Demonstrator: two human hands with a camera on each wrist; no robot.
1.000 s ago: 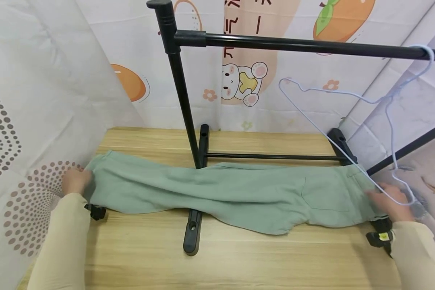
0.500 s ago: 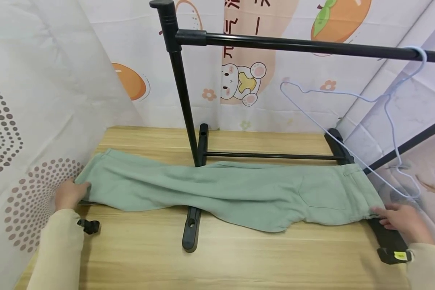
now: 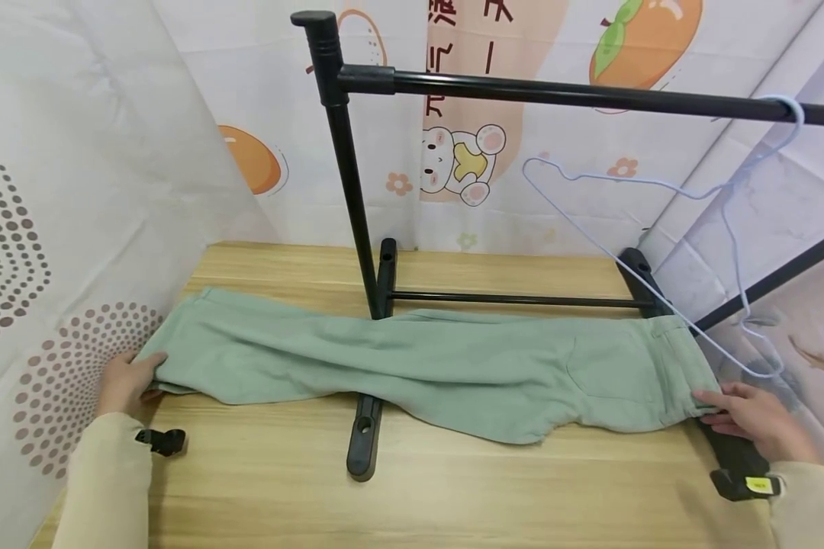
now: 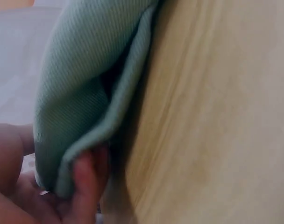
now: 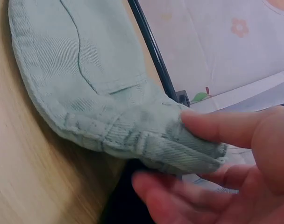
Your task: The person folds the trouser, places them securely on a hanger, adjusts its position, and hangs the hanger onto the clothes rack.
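Pale green trousers point(image 3: 453, 366), folded lengthwise, stretch across the wooden table from left to right. At the leg end my left hand point(image 3: 123, 381) pinches the hem; in the left wrist view its fingertips curl under the cuff point(image 4: 81, 107). My right hand point(image 3: 758, 419) holds the waistband corner at the other end. The right wrist view shows the thumb on top of the waistband point(image 5: 165, 144) and the other fingers below it. A back pocket point(image 3: 614, 366) faces up near the waist.
A black clothes rack point(image 3: 346, 175) stands on the table, its left foot point(image 3: 362, 442) partly under the trousers. From its top bar point(image 3: 556, 90) hangs a pale blue wire hanger point(image 3: 659, 181), close above the waist end. Printed curtains point(image 3: 281, 76) enclose the table.
Both hands have shifted outward to the ends of the trousers. The left now pinches the hem, the right the waistband corner. The trousers lie almost as before, with the hem end spread further left.
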